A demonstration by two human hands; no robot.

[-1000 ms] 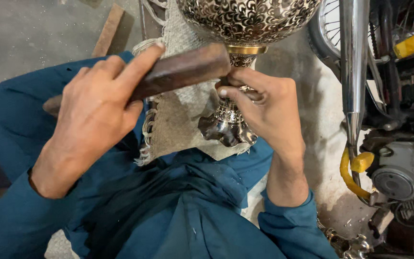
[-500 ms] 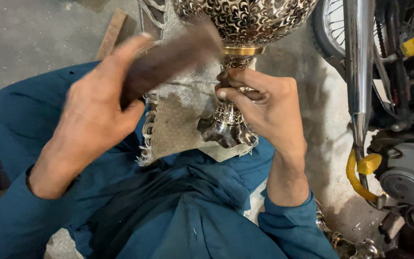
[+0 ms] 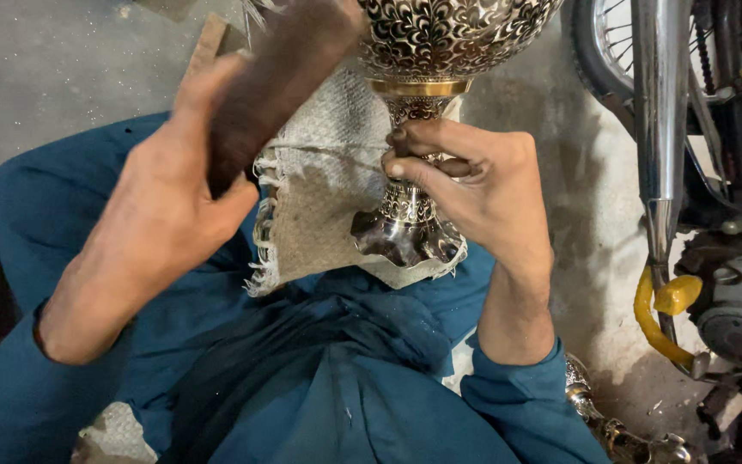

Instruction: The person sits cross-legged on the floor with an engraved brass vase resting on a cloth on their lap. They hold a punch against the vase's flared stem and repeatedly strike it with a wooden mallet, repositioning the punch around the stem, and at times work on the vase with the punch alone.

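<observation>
Left hand [image 3: 161, 215]: raised at the left of the scene, fingers and thumb wrapped round the near end of a dark brown wooden block [image 3: 281, 82]. The block slants up and to the right, its far end blurred and close against the bowl of the vessel; whether it touches cannot be told.

Right hand [image 3: 474, 185]: curled about the narrow stem of the vessel, fingertips pinching a small dark tool [image 3: 450, 168] against it. The tool's tip is hidden by the fingers.

Engraved metal vessel [image 3: 440, 39]: goblet-shaped, lying tilted away from the person. Wide bowl at the far top edge, covered in dense black-and-silver scroll pattern; a plain gold-coloured band beneath it; patterned stem; flared, polished foot [image 3: 405, 234] nearest the person.

Frayed sackcloth [image 3: 324, 198]: pale, coarse weave, spread over the person's lap under the vessel's stem and foot, ragged fringe along its left edge.

Teal garment [image 3: 337, 369]: long sleeves and lap, filling the near part of the scene.

Concrete floor [image 3: 53, 69]: grey, at far left and right of the lap.

Motorcycle [image 3: 697, 172]: parked at the right, chrome exhaust pipe upright in view, spoked wheel at far right, yellow fitting near the engine.

Small metal pieces [image 3: 620, 430]: ornate, silver-coloured, on the floor at near right.
</observation>
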